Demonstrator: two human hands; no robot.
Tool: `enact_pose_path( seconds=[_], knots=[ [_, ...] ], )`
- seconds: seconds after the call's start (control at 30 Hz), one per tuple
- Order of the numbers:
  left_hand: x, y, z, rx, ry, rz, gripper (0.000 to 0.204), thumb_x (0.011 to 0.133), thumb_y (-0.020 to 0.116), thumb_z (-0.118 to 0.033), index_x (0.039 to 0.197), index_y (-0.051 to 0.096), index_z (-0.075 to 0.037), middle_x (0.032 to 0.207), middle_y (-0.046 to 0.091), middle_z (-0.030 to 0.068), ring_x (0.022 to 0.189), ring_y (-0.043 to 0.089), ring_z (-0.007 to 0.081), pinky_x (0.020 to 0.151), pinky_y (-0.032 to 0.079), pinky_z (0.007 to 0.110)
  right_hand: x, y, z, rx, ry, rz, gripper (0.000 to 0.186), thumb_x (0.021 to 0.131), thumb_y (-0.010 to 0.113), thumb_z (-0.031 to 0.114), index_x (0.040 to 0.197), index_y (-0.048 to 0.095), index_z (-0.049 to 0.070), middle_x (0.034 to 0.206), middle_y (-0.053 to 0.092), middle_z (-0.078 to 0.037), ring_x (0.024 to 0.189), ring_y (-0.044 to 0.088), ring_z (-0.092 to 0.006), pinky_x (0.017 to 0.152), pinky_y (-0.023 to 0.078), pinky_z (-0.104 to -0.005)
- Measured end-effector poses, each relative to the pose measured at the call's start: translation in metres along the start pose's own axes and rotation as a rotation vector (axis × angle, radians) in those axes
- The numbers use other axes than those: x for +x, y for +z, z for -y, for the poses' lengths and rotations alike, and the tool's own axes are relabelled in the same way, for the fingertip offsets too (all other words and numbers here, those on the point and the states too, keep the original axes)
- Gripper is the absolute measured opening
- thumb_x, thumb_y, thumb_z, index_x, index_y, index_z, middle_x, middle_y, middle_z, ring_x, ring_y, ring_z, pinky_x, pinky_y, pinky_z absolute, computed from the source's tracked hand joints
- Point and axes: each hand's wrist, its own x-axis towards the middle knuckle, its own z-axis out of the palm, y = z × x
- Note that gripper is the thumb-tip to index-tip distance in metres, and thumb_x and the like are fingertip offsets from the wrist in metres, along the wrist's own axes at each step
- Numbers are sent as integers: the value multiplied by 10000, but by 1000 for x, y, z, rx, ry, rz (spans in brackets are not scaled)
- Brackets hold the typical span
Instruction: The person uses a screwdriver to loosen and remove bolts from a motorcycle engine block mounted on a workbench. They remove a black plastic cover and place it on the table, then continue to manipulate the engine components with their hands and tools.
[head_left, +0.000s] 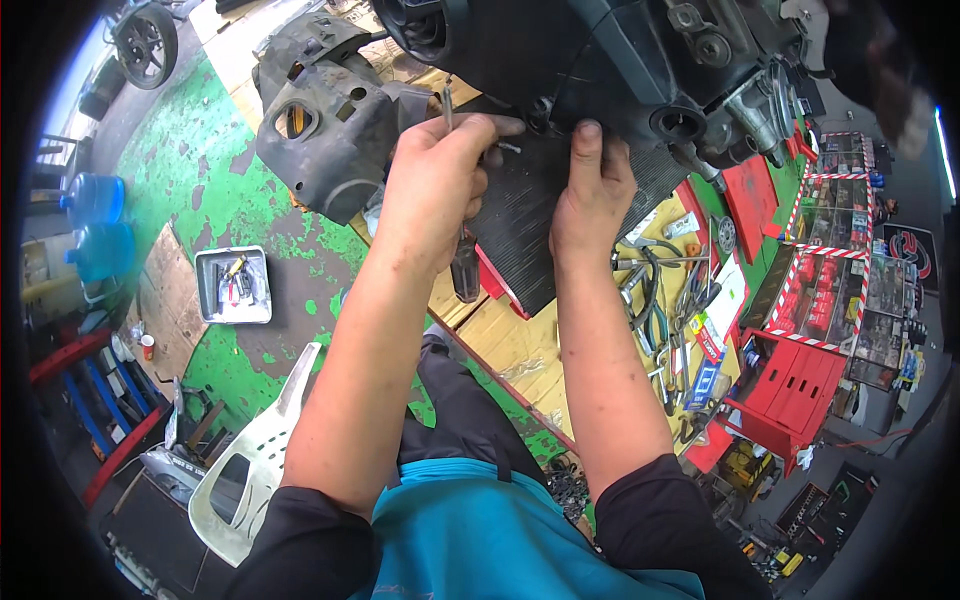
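The left hand is clenched around a screwdriver — shaft up, dark handle hanging below the fist. The right hand lies released, fingers flat on the black ribbed panel — under the dark engine housing, above the table.

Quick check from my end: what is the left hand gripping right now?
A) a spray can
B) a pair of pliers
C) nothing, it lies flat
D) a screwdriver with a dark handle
D: the left hand is closed around a screwdriver, its dark handle hanging below the fist and its thin shaft poking up above the fingers.
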Motion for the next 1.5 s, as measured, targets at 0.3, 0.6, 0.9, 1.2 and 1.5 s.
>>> enact_pose_path(
  seconds=[0.3,0.6,0.9,1.2,1.5],
  knots=[
    [15,10,-7,206,73,-109,350,871,850,-326,820,635,-54,603,442,-90,477,325,13,436,236,222,4,19,9,630,198,-25,392,1096,485,297,1360,504,8,1301,614,-103,1154,597,-205,1015,453,-381],
    [23,7,-8,223,117,-33,310,883,835,-295,878,702,-15,616,491,-75,485,355,13,440,250,231,3,21,1,522,148,86,437,1093,507,364,1379,499,33,1315,610,-77,1201,567,-183,1065,412,-361],
    [18,2,-13,334,152,-17,351,888,821,-302,971,762,33,657,566,-54,545,444,34,496,338,245,0,25,-6,353,85,9,489,1082,519,423,1251,521,-35,1268,601,-128,1169,542,-191,1037,405,-343],
    [20,2,-7,253,198,-66,296,846,852,-246,933,787,29,776,707,19,714,577,69,666,466,264,-10,32,3,222,-72,-70,511,1054,604,298,1426,396,17,1429,510,-133,1282,524,-232,1115,402,-378],
    [26,-1,-1,189,188,-83,234,835,847,-174,906,781,39,826,750,60,747,633,81,710,509,272,-18,51,22,321,-106,-82,543,973,679,72,1412,363,21,1421,485,-140,1301,496,-248,1129,406,-399]
  ],
)
